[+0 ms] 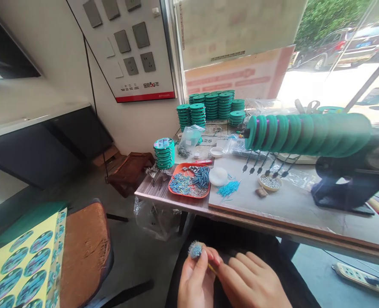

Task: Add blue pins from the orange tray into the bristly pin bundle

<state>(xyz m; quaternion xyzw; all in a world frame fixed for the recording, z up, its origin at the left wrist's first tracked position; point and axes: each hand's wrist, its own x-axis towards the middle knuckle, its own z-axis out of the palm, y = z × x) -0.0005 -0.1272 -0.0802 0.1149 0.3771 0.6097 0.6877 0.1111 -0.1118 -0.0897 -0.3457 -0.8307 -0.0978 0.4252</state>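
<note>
Both my hands are low in the picture, over my lap below the table edge. My left hand [196, 280] is closed around a small bundle of blue-tipped pins [195, 249], whose tips stick up above my fingers. My right hand [252, 280] lies against it, fingers curled, pinching a thin yellow-and-red stick [212, 268] between the two hands. On the table [288, 209] above, a red tray [173, 188] holds several more blue pins and small metal pieces.
A row of green spools [305, 133] sits on a dark machine's [353, 184] shaft at right. Stacks of green spools [211, 106] stand at the table's back, one stack [164, 153] near the left corner. A brown stool [85, 252] and yellow sticker sheets [25, 265] are at left. A power strip [362, 277] lies on the floor.
</note>
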